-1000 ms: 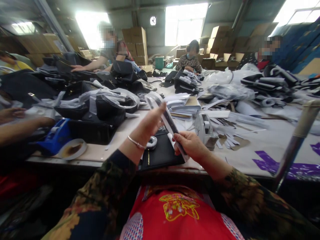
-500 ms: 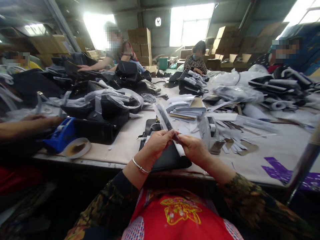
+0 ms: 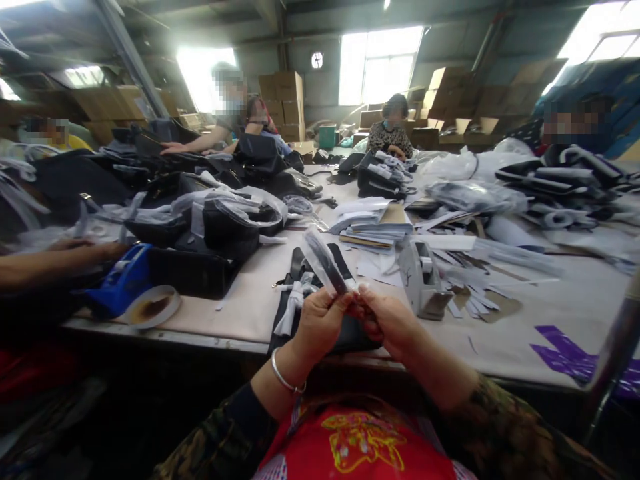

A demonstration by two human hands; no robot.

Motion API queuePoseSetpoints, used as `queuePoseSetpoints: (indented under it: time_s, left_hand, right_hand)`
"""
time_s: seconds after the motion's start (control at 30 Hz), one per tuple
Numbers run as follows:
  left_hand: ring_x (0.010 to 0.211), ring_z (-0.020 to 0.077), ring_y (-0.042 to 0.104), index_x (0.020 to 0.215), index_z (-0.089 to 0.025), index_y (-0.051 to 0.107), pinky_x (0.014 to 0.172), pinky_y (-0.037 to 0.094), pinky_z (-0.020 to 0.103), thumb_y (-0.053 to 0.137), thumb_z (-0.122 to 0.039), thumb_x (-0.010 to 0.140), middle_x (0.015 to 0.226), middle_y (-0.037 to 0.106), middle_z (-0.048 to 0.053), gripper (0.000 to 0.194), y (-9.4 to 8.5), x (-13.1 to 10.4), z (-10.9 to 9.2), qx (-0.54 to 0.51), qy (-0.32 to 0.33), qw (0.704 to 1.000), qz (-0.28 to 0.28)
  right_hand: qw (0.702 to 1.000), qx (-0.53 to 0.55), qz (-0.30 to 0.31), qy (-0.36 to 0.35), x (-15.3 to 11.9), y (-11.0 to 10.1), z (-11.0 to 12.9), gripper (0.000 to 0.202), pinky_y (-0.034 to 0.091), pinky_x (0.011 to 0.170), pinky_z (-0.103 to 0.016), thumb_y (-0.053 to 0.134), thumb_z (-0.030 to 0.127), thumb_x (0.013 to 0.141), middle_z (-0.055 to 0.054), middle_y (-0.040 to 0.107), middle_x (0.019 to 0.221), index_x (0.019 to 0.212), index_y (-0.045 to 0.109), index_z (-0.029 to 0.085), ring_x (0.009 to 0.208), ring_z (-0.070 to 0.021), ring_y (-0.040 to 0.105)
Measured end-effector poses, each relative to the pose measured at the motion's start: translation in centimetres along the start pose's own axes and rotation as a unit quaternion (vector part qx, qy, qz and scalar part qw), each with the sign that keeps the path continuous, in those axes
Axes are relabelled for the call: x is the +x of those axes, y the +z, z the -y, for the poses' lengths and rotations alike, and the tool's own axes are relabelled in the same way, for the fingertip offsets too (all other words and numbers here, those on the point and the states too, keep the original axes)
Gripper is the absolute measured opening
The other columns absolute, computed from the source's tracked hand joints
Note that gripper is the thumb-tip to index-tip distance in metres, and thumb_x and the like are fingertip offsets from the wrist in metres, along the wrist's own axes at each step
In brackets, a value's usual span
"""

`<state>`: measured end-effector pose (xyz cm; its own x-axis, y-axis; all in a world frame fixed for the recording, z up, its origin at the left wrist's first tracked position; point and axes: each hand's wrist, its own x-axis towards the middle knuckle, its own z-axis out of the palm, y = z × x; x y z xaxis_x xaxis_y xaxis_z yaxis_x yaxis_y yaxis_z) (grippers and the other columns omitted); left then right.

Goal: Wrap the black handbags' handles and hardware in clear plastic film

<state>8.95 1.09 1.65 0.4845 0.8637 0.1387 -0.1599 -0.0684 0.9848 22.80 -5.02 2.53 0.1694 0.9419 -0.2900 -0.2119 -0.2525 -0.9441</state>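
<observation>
A dark strap (image 3: 327, 267) in a clear plastic sleeve stands up at a slant between my hands. My left hand (image 3: 320, 323) is closed round its lower part, thumb and fingers pressed together. Closed too, my right hand (image 3: 393, 320) pinches the clear plastic at the strap's lower end, its fingertips close to the left thumb. Below both hands a black bag (image 3: 357, 340) lies flat at the table edge, partly covered by them. White wrapping tied in a knot (image 3: 291, 308) sits on the bag's left side.
Right of my hands stands a grey tape dispenser (image 3: 425, 283), with paper strips (image 3: 475, 303) beyond. A stack of papers (image 3: 375, 223) lies ahead. Leftward are a blue tape dispenser (image 3: 123, 280), a tape roll (image 3: 173, 308), wrapped black bags (image 3: 225, 223) and a co-worker's arm (image 3: 55, 267).
Both hands have come lower and nearer to me with the strap. The right fingers have shifted on the plastic at its lower end. More of the bag's wrapping shows.
</observation>
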Motion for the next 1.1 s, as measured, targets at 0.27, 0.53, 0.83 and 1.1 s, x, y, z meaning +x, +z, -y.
queuePoseSetpoints:
  time_s: [0.27, 0.53, 0.83, 1.1]
  left_hand:
    - [0.052, 0.0116, 0.046, 0.086, -0.020, 0.072, 0.052, 0.037, 0.025, 0.056, -0.046, 0.096, 0.064, 0.062, 0.001, 0.033, -1.7, -0.7, -0.6, 0.092, -0.025, 0.993, 0.063]
    - [0.049, 0.0094, 0.041, 0.073, -0.019, 0.070, 0.047, 0.031, 0.023, 0.067, -0.044, 0.086, 0.055, 0.054, -0.003, 0.028, -2.8, 0.1, -1.6, 0.099, -0.058, 0.993, 0.013]
    - [0.043, 0.0086, 0.052, 0.094, -0.016, 0.062, 0.042, 0.040, 0.019, 0.085, -0.053, 0.066, 0.063, 0.065, -0.001, 0.052, -3.7, 0.4, -0.4, -0.015, -0.229, 0.971, 0.066]
    - [0.047, 0.0043, 0.036, 0.070, -0.013, 0.062, 0.043, 0.024, 0.018, 0.088, -0.054, 0.063, 0.057, 0.047, -0.006, 0.049, -3.4, 0.0, 1.7, -0.110, -0.259, 0.956, 0.088]
  right_hand:
    - [0.921, -0.336, -0.064, -0.189, 1.5, -0.7, 0.0, 0.040, 0.032, 0.053, -0.027, 0.057, 0.045, 0.088, 0.000, 0.052, 0.053, 0.056, 0.055, 0.020, 0.054, -0.0138, 0.045]
    - [0.627, -0.698, -0.021, -0.346, 1.2, -0.5, 0.0, 0.019, 0.027, 0.058, -0.033, 0.052, 0.012, 0.091, -0.006, 0.067, 0.078, 0.082, 0.069, 0.019, 0.064, -0.0168, 0.056]
    - [0.521, -0.687, -0.024, -0.506, 1.4, -0.7, 0.5, 0.027, 0.028, 0.061, -0.035, 0.050, 0.009, 0.093, -0.006, 0.061, 0.069, 0.073, 0.065, 0.018, 0.064, -0.0190, 0.047]
    - [0.610, -0.615, -0.066, -0.495, 2.0, -1.1, 0.0, 0.032, 0.037, 0.068, -0.032, 0.045, 0.015, 0.098, -0.007, 0.063, 0.075, 0.078, 0.069, 0.017, 0.071, -0.0188, 0.053]
